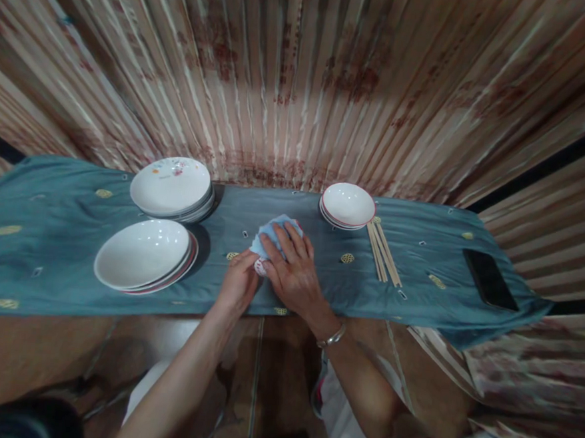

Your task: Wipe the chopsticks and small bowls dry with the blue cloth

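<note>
A folded light blue cloth (276,231) is under the spread fingers of my right hand (296,272), low over the middle of the table. My left hand (241,275) is curled at the near left edge of the same bundle. Between my hands shows a small part of a white thing with a red pattern (260,266); the cloth and my fingers cover most of it, so its kind is unclear. To the left of my hands stand a stack of white bowls (142,255) and, behind it, a stack of flower-patterned plates (169,184).
Small red-rimmed bowls (347,206) are stacked at the back right, with several wooden chopsticks (384,252) beside them. A black phone (490,279) lies near the right end. A green patterned cloth (286,305) covers the narrow table; a pleated curtain (302,79) hangs behind it.
</note>
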The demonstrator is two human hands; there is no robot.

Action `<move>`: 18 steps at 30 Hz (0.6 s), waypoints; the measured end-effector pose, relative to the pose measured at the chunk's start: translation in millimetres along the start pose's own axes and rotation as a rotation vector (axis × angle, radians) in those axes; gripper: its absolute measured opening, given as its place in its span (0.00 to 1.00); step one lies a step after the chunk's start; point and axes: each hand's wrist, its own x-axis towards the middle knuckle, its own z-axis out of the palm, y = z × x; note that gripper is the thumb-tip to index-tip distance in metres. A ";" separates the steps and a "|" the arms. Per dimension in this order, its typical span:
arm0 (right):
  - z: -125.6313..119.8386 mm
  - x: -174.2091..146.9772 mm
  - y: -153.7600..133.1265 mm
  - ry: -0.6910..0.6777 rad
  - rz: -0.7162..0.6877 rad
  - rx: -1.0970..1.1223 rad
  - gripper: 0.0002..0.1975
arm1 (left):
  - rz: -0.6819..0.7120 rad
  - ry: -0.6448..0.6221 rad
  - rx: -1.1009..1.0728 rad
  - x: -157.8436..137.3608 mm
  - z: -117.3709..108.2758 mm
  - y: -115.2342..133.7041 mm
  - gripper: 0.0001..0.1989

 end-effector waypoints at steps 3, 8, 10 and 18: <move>1.4 2.0 4.8 0.017 0.041 0.044 0.22 | 0.000 0.023 -0.012 2.1 -3.2 -1.9 0.06; 0.6 6.1 20.0 0.079 0.133 0.180 0.23 | 0.006 0.027 0.002 2.2 -7.7 -3.2 0.06; 1.7 6.6 26.5 0.101 0.156 0.237 0.24 | 0.015 0.028 0.003 2.6 -10.3 -3.9 0.06; 14.4 4.2 40.3 0.148 0.283 0.373 0.24 | -0.005 0.022 -0.021 9.0 -24.9 -7.6 0.05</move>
